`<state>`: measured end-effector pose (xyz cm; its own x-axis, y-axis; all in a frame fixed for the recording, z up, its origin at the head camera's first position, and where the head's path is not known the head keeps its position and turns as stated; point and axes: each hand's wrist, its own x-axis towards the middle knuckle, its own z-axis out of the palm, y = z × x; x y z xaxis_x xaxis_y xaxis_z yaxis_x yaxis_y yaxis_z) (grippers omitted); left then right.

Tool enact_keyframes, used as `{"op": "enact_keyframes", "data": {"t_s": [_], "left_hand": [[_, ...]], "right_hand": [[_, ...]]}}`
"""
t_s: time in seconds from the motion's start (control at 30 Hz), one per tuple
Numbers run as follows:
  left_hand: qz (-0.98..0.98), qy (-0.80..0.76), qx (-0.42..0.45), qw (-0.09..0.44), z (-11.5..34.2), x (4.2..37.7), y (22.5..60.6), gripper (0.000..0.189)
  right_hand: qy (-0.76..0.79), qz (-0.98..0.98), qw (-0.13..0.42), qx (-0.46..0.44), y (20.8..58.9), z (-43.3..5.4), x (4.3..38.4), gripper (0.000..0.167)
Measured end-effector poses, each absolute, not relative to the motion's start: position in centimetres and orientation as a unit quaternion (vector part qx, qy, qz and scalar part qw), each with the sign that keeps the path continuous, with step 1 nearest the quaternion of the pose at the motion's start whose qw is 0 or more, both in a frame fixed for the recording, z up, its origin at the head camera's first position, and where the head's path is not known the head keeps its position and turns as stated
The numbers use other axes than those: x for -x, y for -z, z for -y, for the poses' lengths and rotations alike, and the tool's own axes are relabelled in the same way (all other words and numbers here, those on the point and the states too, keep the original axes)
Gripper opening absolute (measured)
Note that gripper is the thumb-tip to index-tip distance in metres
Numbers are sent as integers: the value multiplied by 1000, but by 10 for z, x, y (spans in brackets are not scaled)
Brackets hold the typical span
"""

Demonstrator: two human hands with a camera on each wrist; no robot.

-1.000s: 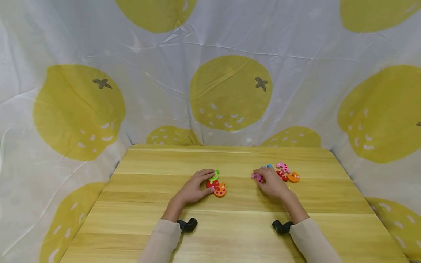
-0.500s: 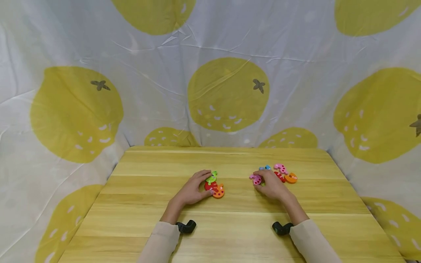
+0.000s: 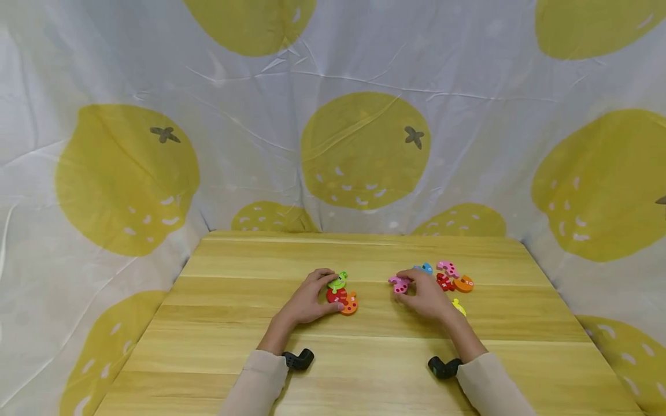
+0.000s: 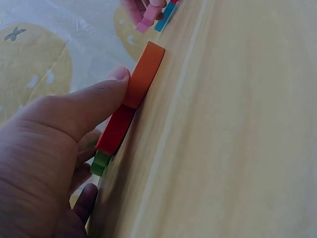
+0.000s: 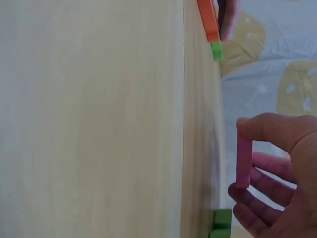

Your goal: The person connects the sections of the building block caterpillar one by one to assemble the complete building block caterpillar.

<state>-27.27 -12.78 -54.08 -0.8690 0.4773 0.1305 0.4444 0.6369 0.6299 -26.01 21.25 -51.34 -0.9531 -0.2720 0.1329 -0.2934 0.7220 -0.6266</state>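
Note:
My left hand grips a joined group of puzzle pieces: a green head piece, a red piece numbered 2 and an orange spotted piece. In the left wrist view the thumb presses the orange piece's edge, and the fingers curl behind the red and green ones. A pink spotted puzzle piece is pinched between the thumb and fingers of my right hand. The right wrist view shows this pink piece on edge, apart from the tabletop.
Loose pieces lie around my right hand: blue, pink, red, orange numbered 10 and yellow. Green blocks show low in the right wrist view. A lemon-print cloth hangs behind the wooden table.
My right hand has moved a little left with the pink puzzle piece, and more of the yellow piece shows. My left hand stays nearly in place on the joined puzzle pieces.

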Motion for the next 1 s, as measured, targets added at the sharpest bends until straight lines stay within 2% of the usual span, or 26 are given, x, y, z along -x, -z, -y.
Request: {"op": "enact_keyframes", "data": {"t_s": [0.67,1.0], "left_hand": [[-897,-346,-273,38,129,272,539,76],[-898,-346,-269,40,129,272,540,75]], "right_hand": [[-378,899,-13,-220,512,-153,261,48],[-375,894,-56,-239,514,-141,262,48]]}}
